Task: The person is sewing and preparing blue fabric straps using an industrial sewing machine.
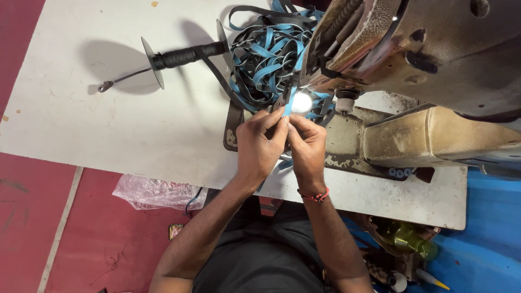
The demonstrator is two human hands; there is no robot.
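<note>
Green bottle (411, 239), crumpled plastic bag (152, 191)

You see a tangle of blue and black straps (268, 54) on a white table (108, 119). Your wrist has a red thread band (315, 196). The floor (32, 217) is dark red.

Head-camera view of the worker's own body. Both forearms are showing bare to the elbow, with no sleeves reaching them. The right hand (308, 145) is wearing a thin cord bracelet (315, 196) at the wrist, red with dark sections. The left hand (259, 145) is wearing nothing at the wrist. The torso is wearing a dark grey garment (260, 255), its fabric lying in soft folds.
</note>
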